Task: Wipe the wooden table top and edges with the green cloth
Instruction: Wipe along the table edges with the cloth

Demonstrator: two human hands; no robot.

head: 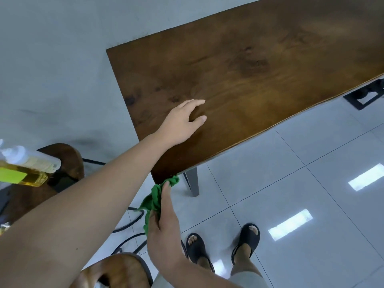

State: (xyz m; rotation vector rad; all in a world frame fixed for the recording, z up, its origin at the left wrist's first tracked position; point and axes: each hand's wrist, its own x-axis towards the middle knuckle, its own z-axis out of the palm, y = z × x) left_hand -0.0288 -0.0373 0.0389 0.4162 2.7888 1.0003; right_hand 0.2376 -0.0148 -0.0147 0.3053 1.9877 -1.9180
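The dark wooden table (259, 65) fills the upper middle and right of the view, its near corner low at the centre. My left hand (182, 123) rests flat on the top near that corner, fingers spread, holding nothing. My right hand (164, 227) is below the table's level and grips the crumpled green cloth (154, 199). The cloth's upper end touches the underside edge of the near corner, beside the grey table leg (192, 182).
A spray bottle with yellow liquid (22, 165) stands at the left edge. Two wooden stools are nearby, one at left (64, 161), one at the bottom (112, 271). Black cables (133, 221) lie on the tiled floor. My sandalled feet (222, 248) stand close to the table.
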